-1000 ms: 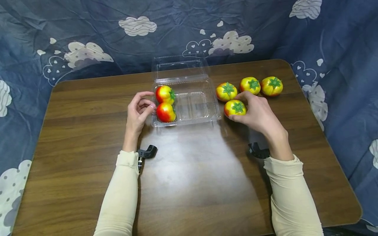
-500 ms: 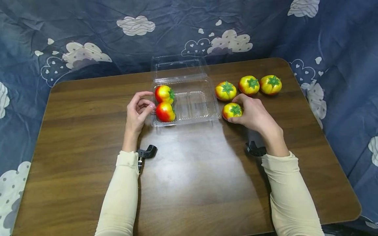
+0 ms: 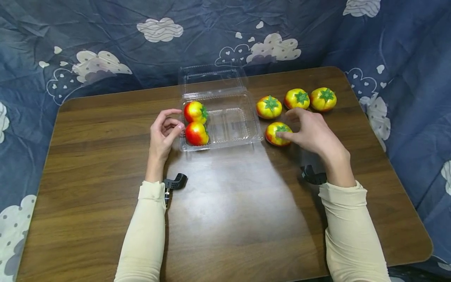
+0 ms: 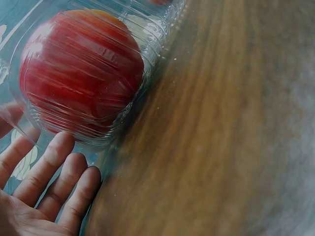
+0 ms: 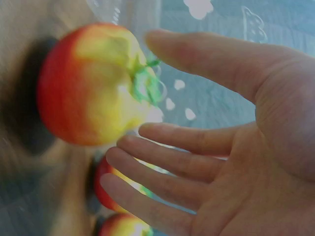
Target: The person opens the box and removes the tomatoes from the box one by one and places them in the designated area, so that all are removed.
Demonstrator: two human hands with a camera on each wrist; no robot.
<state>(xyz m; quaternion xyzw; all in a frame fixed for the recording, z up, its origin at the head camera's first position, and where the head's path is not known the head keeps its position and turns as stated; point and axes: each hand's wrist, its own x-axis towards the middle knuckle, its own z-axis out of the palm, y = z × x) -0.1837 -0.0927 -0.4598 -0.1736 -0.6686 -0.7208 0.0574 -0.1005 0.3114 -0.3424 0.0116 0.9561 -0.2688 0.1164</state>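
My left hand (image 3: pixel 163 131) rests at the left side of a clear plastic clamshell box (image 3: pixel 234 145), its fingers loose near the wall. Inside along that side lie two shiny red-and-yellow tomatoes, a rear tomato (image 3: pixel 194 112) and a front tomato (image 3: pixel 196 134). In the left wrist view, a red tomato (image 4: pixel 83 69) shows through the plastic, with the fingers (image 4: pixel 51 160) relaxed below. My right hand (image 3: pixel 315 133) hovers just right of a tomato (image 3: pixel 276 137) standing stem-up beside the box. Its thumb and fingers are spread apart; the right wrist view shows that tomato (image 5: pixel 83 93) outside the grasp.
Behind the right hand stand three more tomatoes: a left one (image 3: pixel 269 109), a middle one (image 3: pixel 296 100) and a right one (image 3: pixel 323 99). The box's raised lid (image 3: pixel 215 80) leans back over the far edge of the wooden table (image 3: pixel 225 219). A blue cloud-print curtain (image 3: pixel 197 23) hangs behind.
The right hand shifted the nearest tomato slightly left and toward me, then let go and drew up and right with fingers spread. The left hand stays at the box.
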